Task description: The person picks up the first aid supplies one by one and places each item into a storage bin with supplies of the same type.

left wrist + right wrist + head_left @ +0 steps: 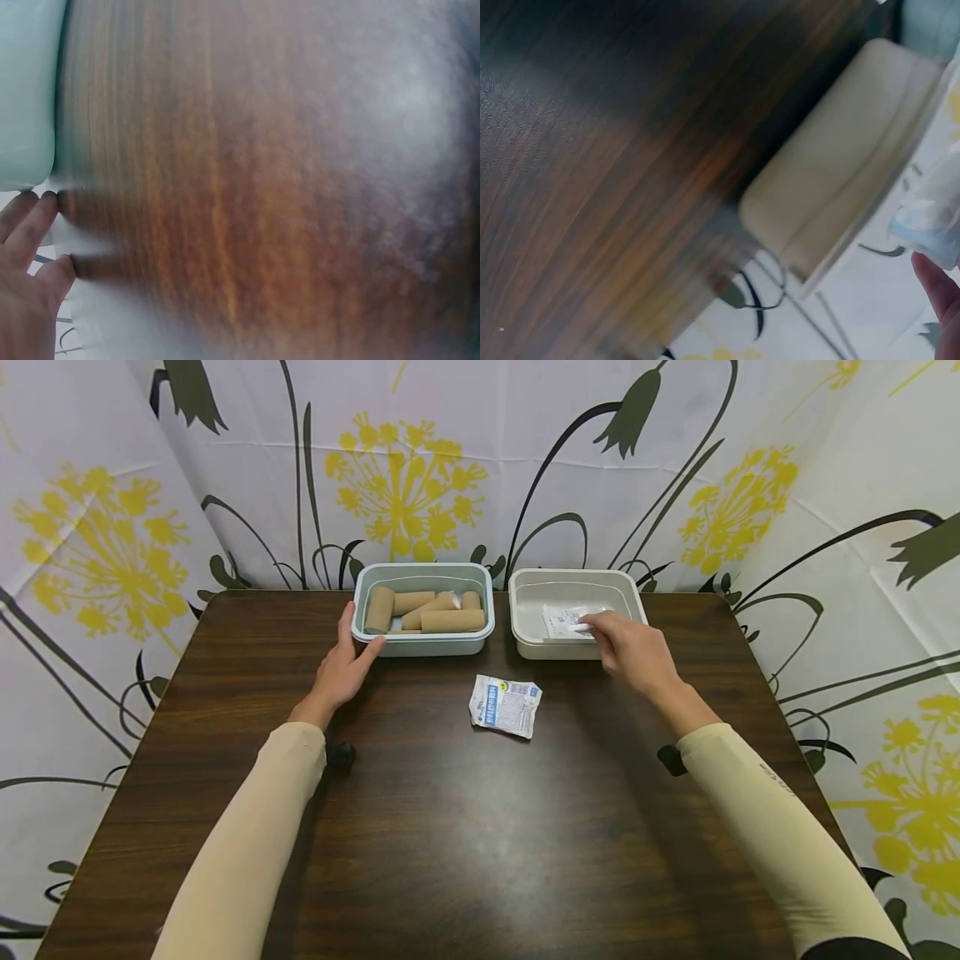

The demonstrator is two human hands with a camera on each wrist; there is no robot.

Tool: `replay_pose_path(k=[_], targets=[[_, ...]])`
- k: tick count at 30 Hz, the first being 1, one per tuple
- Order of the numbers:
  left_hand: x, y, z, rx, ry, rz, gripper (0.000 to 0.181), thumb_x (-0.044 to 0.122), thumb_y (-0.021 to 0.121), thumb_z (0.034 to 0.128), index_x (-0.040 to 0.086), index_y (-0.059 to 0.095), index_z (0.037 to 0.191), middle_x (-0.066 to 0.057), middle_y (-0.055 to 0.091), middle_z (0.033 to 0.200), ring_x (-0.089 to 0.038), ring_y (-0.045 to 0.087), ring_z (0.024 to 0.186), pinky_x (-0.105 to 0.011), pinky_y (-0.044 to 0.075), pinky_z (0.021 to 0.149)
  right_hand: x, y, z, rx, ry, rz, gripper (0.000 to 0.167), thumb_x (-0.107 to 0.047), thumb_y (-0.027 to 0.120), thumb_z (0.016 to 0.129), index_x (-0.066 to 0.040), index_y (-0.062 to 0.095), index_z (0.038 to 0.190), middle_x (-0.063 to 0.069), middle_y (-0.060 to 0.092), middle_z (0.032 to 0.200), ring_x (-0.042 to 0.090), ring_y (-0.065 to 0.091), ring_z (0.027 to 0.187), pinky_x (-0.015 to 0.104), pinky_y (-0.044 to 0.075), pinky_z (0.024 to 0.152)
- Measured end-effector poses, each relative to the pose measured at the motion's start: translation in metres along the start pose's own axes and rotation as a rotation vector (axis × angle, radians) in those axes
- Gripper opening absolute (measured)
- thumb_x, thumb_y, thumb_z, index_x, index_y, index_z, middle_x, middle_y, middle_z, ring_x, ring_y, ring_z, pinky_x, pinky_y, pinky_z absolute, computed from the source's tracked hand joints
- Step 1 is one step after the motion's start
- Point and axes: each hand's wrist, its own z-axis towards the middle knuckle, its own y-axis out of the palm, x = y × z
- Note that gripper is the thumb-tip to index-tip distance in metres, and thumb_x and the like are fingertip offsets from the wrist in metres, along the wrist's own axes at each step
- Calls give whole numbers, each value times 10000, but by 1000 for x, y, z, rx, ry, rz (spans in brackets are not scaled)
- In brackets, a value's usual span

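My left hand (pixel 341 672) rests at the left end of a pale blue-green bin (pixel 427 647), thumb at its near corner and fingers along the side. Inside that bin lie several cardboard tubes (pixel 452 621), one with something whitish at its end. Over a cream bin (pixel 558 652), my right hand (pixel 636 652) pinches a white printed packet (pixel 562 622). The right wrist view shows the packet (pixel 934 217) blurred, with a blue band, by a fingertip. Another white and blue packet, apparently a gauze dressing (pixel 506 706), lies flat on the table before the bins.
Both bins stand side by side at the back edge of the dark wooden table (pixel 450 843), with a narrow gap between them. Directly behind hangs a white curtain (pixel 495 460) printed with yellow flowers and grey stems.
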Motion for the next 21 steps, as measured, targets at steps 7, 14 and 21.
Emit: replay_pose_path(k=[7, 14, 21], targets=[[0, 0, 1, 2, -2, 0, 810, 673, 412, 946, 482, -126, 1520, -218, 226, 1580, -511, 308, 1355, -669, 217, 1031, 20, 9, 3, -124, 138, -63, 216, -104, 572, 970, -137, 694, 1145, 55, 701, 1129, 277, 656, 1015, 517, 500, 755], [-1, 1, 2, -2, 4, -6, 810, 675, 414, 944, 487, -126, 1518, -211, 216, 1585, -506, 300, 1362, -667, 209, 1040, 32, 13, 4, -201, 220, -95, 244, -105, 555, 972, -136, 691, 1173, 82, 691, 1157, 336, 656, 987, 544, 486, 762], [0, 0, 0, 4, 0, 6, 810, 674, 412, 945, 484, -127, 1520, -228, 232, 1575, -512, 306, 1356, -665, 217, 1033, 34, 16, 5, -244, 263, -88, 277, -158, 574, 990, -120, 666, 1249, 113, 654, 1252, 350, 636, 1064, 536, 480, 823]])
